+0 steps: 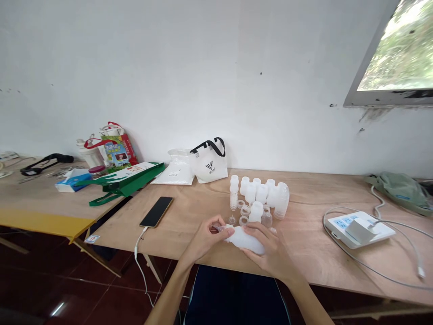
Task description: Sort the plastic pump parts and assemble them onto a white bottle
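My right hand point(270, 247) is wrapped round a translucent white plastic bottle point(248, 240), which lies on its side above the table's front edge. The bottle's neck points left, towards my left hand point(211, 235). Thumb and fingers of that hand pinch a small clear plastic piece point(216, 229) beside the neck; its exact kind is too small to tell. Just beyond my hands stand several similar white bottles point(261, 193). Clear plastic rings point(243, 220) and small clear caps lie between them and my hands.
A black phone point(156, 212) on a white charging cable lies at the left. Behind it are a white plastic bag point(177, 169) and a white tote bag point(211, 166). At the right, a white box with a charger point(361, 229) sits among loose cables, near a grey-green cloth bag point(401, 192).
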Tool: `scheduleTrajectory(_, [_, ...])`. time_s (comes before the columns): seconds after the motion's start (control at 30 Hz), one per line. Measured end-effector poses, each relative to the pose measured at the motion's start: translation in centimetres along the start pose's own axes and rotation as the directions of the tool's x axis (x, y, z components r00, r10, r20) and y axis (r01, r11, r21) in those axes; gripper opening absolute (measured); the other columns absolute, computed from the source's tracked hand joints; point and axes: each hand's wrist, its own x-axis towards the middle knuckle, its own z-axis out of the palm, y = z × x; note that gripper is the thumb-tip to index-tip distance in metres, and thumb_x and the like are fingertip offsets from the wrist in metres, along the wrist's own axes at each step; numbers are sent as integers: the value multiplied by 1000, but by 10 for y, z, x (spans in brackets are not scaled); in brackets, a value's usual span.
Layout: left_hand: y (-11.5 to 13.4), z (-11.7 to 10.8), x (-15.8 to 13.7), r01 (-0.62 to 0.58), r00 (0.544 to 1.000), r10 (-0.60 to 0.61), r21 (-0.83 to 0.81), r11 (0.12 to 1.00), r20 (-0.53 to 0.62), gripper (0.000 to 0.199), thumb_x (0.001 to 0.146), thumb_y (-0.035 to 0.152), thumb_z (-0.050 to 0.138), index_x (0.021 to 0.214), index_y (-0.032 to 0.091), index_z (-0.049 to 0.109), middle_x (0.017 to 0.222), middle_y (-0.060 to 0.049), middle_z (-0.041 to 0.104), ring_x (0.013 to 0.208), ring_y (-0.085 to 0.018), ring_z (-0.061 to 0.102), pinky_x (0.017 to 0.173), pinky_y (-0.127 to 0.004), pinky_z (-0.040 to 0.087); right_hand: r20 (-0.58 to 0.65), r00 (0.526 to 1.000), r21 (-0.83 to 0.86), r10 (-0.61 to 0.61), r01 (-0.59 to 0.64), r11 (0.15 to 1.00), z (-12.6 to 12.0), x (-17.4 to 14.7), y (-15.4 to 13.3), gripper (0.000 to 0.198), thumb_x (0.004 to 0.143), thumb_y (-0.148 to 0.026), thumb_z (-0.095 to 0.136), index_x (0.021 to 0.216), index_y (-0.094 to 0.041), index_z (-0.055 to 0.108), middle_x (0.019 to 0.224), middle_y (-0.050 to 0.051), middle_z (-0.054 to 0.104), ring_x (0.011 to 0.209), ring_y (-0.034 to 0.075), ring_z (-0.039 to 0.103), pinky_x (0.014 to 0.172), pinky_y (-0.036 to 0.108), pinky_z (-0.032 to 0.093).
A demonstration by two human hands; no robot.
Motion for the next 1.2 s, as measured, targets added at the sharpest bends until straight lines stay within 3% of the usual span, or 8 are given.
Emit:
scheduleTrajectory(0.13, [8, -13, -6, -31, 994, 20, 105, 994, 110, 32, 75, 41, 84, 92, 19, 70, 93, -3, 72, 91, -20, 65, 84, -29, 49, 232, 920, 208, 316, -364, 908, -11, 5, -4, 38, 83, -46, 76, 117, -32, 68, 114, 4, 75, 102, 29, 71, 85, 43, 58])
scheduleTrajectory(0.37, [8, -4, -6, -104, 992, 95, 123, 987, 79, 32, 76, 40, 84, 99, 20, 74, 101, -5, 75, 97, -22, 66, 90, -31, 49, 455, 812, 409, 365, -555, 724, -23, 13, -6, 30, 91, -57, 63, 101, -29, 67, 84, -1, 73, 64, 18, 67, 53, 29, 52])
scheduleTrajectory(0.5, [3, 7, -2, -39, 999, 40, 50, 998, -22, 35, 80, 51, 78, 85, 17, 71, 82, -4, 73, 77, -18, 66, 73, -26, 50, 263, 910, 185, 320, -373, 909, -20, 8, -12, 27, 93, -52, 64, 107, -30, 66, 99, 0, 76, 84, 24, 71, 69, 34, 55])
scheduleTrajectory(0.6, [-6, 12, 3, 63, 996, -62, 12, 998, -63, 51, 84, 62, 68, 63, 16, 62, 54, -1, 62, 56, -14, 59, 61, -25, 47, 109, 989, -87, 103, -93, 992, -10, 4, -16, 26, 96, -35, 63, 120, -25, 64, 112, 8, 75, 96, 26, 71, 74, 35, 52])
scheduleTrajectory(0.8, [-21, 14, 12, 151, 980, -160, -83, 985, -122, 62, 76, 77, 65, 58, 18, 58, 39, 4, 45, 35, -11, 42, 43, -25, 41, -133, 966, -347, -220, 163, 924, 12, 4, -21, 31, 93, -4, 55, 112, -26, 69, 112, 9, 76, 91, 24, 71, 74, 35, 51])
scheduleTrajectory(0.97, [-15, 8, 11, -4, 992, -4, -64, 998, -124, 49, 75, 63, 76, 69, 16, 63, 60, 1, 63, 56, -12, 58, 57, -23, 45, -53, 995, -21, 89, -90, 996, 5, 6, -17, 25, 93, -30, 66, 119, -26, 67, 114, 9, 75, 100, 27, 72, 81, 39, 57])
scheduleTrajectory(1.07, [-6, 2, 5, -45, 999, 45, -6, 999, -12, 38, 72, 50, 85, 85, 17, 71, 82, -3, 71, 79, -18, 65, 75, -26, 50, 138, 936, 170, 324, -345, 923, -10, 8, -10, 33, 86, -46, 74, 114, -31, 69, 111, 2, 77, 97, 26, 74, 81, 40, 59])
scheduleTrajectory(1.2, [4, -3, -2, -95, 992, 88, 86, 992, 86, 41, 67, 38, 90, 100, 20, 74, 101, -6, 73, 98, -23, 66, 90, -32, 51, 315, 867, 314, 386, -479, 820, -23, 11, -5, 31, 86, -51, 72, 111, -33, 71, 101, -2, 78, 81, 22, 73, 66, 33, 59])
